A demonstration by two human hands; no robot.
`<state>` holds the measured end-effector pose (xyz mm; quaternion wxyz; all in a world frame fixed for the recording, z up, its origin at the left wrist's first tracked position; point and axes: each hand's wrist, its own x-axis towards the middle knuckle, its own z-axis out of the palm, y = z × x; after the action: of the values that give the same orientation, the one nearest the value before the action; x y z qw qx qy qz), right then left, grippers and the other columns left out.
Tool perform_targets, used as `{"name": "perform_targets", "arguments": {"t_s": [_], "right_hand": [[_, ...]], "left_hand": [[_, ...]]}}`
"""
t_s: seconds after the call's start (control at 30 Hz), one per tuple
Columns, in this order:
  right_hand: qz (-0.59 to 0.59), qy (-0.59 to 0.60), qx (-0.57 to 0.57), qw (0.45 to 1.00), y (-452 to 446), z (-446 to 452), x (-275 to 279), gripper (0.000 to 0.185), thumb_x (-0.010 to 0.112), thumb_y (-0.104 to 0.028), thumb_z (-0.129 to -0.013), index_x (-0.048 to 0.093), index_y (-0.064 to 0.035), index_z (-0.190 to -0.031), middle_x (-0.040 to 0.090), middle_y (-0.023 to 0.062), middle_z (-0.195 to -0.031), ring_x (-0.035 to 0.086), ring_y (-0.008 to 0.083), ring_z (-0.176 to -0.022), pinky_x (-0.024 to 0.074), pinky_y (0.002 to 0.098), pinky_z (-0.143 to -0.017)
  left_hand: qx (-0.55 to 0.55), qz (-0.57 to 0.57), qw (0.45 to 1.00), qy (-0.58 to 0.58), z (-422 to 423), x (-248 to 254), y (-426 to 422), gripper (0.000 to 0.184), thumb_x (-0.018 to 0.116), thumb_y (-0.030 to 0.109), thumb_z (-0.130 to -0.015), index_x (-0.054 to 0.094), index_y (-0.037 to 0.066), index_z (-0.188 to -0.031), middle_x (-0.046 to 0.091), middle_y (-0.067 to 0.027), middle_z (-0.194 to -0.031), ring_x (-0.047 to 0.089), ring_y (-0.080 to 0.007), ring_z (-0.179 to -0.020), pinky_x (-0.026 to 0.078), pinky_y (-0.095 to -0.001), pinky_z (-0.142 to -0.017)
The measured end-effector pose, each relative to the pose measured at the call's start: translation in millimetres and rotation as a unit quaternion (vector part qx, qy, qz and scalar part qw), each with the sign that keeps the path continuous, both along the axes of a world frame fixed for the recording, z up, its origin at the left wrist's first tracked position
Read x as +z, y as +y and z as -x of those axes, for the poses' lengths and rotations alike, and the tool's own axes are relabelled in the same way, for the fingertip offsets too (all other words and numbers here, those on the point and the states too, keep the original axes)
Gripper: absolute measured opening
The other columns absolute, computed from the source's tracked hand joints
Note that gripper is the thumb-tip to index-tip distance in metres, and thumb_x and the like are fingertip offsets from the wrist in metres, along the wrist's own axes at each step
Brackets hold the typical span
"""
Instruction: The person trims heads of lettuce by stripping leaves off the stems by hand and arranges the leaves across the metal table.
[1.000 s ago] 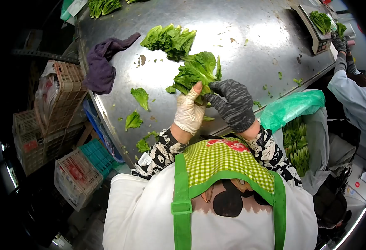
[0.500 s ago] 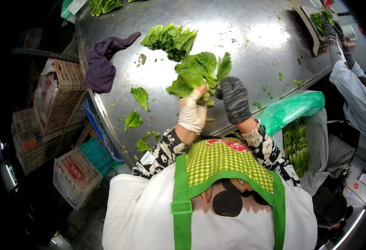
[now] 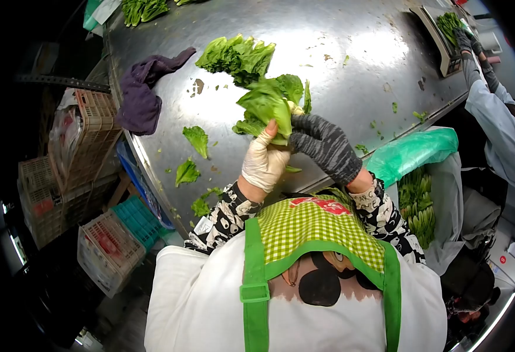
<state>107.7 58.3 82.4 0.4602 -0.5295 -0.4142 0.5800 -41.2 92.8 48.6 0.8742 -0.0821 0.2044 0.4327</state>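
Observation:
My left hand [image 3: 265,161], in a pale glove with the thumb tip bare, grips a leafy green head [image 3: 266,105] by its base, over the metal table. At the right side of that base is my right hand [image 3: 326,146], in a dark grey knitted glove, with its fingers bent together; whatever its fingertips hold is hidden. Just beyond lies a pile of leafy greens [image 3: 238,57]. Loose leaves [image 3: 196,141] are scattered to the left of my hands.
A purple cloth [image 3: 143,97] lies at the metal table's [image 3: 339,76] left edge. Crates [image 3: 107,249] stand left. A lined container of greens [image 3: 416,205] stands right. Beyond, a co-worker's gloved hands [image 3: 465,41] touch greens at a scale [image 3: 445,58].
My right hand swung out right with a leaf standing beside it, then came back to the base of the greens. The held leaves have shifted. The co-worker's hands moved at the scale.

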Motion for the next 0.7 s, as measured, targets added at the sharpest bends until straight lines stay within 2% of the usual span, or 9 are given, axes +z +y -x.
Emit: {"name": "perform_targets", "arguments": {"t_s": [0.1,0.23,0.33,0.43,0.47,0.57,0.67,0.7], "right_hand": [[0.011,-0.101,-0.009,0.995,-0.7,-2.1,-1.9,0.032,0.065,-0.014,-0.087,0.061,0.0046,-0.112,0.067,0.0130,-0.098,0.063,0.0166,-0.087,0.0518,0.0292,-0.078],[0.061,-0.014,-0.045,0.997,0.1,-1.2,-5.3,0.028,0.065,-0.015,-0.087,0.062,0.0042,-0.108,0.068,0.0122,-0.097,0.063,0.0150,-0.085,0.0519,0.0292,-0.075],[0.047,-0.073,-0.037,0.996,1.5,-0.8,-5.5,0.030,0.067,-0.013,-0.086,0.061,0.0042,-0.110,0.067,0.0122,-0.098,0.063,0.0149,-0.086,0.0519,0.0292,-0.076],[0.040,0.000,-0.068,0.997,1.6,2.4,-8.4,0.031,0.067,-0.009,-0.084,0.059,0.0035,-0.111,0.067,0.0120,-0.099,0.063,0.0156,-0.087,0.0516,0.0294,-0.078],[0.034,-0.010,-0.064,0.997,1.4,1.7,-11.9,0.031,0.067,-0.008,-0.084,0.059,0.0032,-0.111,0.066,0.0118,-0.099,0.063,0.0158,-0.087,0.0515,0.0295,-0.078],[0.021,-0.034,-0.060,0.997,0.3,-2.8,-23.5,0.030,0.064,-0.003,-0.082,0.058,0.0026,-0.111,0.066,0.0113,-0.099,0.062,0.0164,-0.089,0.0511,0.0296,-0.080],[0.020,-0.042,-0.061,0.997,0.5,-5.3,-29.4,0.029,0.062,0.000,-0.082,0.058,0.0022,-0.111,0.066,0.0105,-0.100,0.062,0.0165,-0.091,0.0506,0.0296,-0.083],[0.016,-0.042,-0.056,0.997,0.9,-6.3,-31.1,0.030,0.061,0.001,-0.083,0.058,0.0019,-0.113,0.065,0.0100,-0.101,0.061,0.0163,-0.093,0.0503,0.0298,-0.084]], "left_hand": [[-0.001,-0.016,0.999,0.039,-2.3,-5.8,-2.0,0.039,0.065,0.008,-0.087,0.051,0.002,-0.123,0.059,-0.0128,-0.119,0.054,-0.0270,-0.112,0.042,-0.0433,-0.101],[-0.004,-0.013,0.998,0.058,-1.3,-13.8,-2.0,0.038,0.065,0.008,-0.087,0.052,0.003,-0.122,0.059,-0.0121,-0.118,0.055,-0.0263,-0.110,0.042,-0.0430,-0.101],[-0.019,-0.028,0.997,0.068,-5.6,-8.8,-2.7,0.037,0.065,0.008,-0.087,0.052,0.003,-0.122,0.059,-0.0112,-0.117,0.055,-0.0253,-0.110,0.042,-0.0428,-0.101],[-0.014,-0.020,0.997,0.075,-6.2,-15.7,-3.3,0.035,0.065,0.008,-0.087,0.053,0.004,-0.120,0.060,-0.0102,-0.116,0.055,-0.0239,-0.110,0.043,-0.0417,-0.100],[-0.010,-0.012,0.997,0.076,-6.9,-19.1,-3.4,0.034,0.064,0.007,-0.088,0.054,0.004,-0.119,0.060,-0.0099,-0.115,0.055,-0.0234,-0.109,0.043,-0.0413,-0.100],[0.008,-0.019,0.994,0.110,-9.9,-11.1,-5.6,0.034,0.065,0.001,-0.086,0.054,0.004,-0.117,0.062,-0.0078,-0.111,0.060,-0.0194,-0.100,0.050,-0.0304,-0.089],[0.033,0.055,0.997,0.032,-12.5,-0.9,2.2,0.034,0.064,0.001,-0.086,0.053,0.002,-0.118,0.061,-0.0093,-0.114,0.060,-0.0200,-0.103,0.050,-0.0312,-0.091],[0.028,0.040,0.998,0.046,-11.1,-3.3,2.4,0.032,0.064,0.004,-0.087,0.054,0.003,-0.117,0.061,-0.0090,-0.114,0.059,-0.0202,-0.103,0.049,-0.0326,-0.092]]}}
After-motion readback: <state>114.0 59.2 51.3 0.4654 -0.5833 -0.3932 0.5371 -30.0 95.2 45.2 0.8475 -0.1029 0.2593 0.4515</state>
